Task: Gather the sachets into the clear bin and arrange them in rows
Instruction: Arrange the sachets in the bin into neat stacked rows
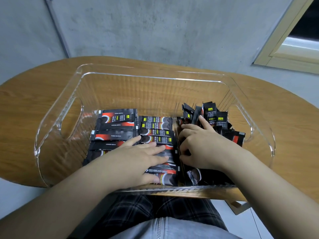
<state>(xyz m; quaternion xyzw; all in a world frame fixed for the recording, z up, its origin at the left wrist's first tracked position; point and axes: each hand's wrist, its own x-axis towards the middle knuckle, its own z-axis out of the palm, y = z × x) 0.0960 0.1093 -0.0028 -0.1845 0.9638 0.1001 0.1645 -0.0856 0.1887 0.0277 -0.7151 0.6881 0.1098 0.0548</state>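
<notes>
A clear bin (72, 107) stands on the wooden table (25, 104) and holds black and red coffee sachets. Two flat rows of sachets (117, 128) fill its left and middle. My left hand (145, 156) lies flat on the middle row with straight fingers. A loose, jumbled heap of sachets (214, 118) leans against the right end. My right hand (203, 145) reaches into that heap with curled fingers. Its index finger points up among the sachets. Whether it grips one, I cannot tell.
The bin takes up most of the oval table, its near wall at the table's front edge above my lap. A grey concrete wall rises behind the table. A window frame (293, 49) shows at the upper right. A metal table leg (240, 207) shows below right.
</notes>
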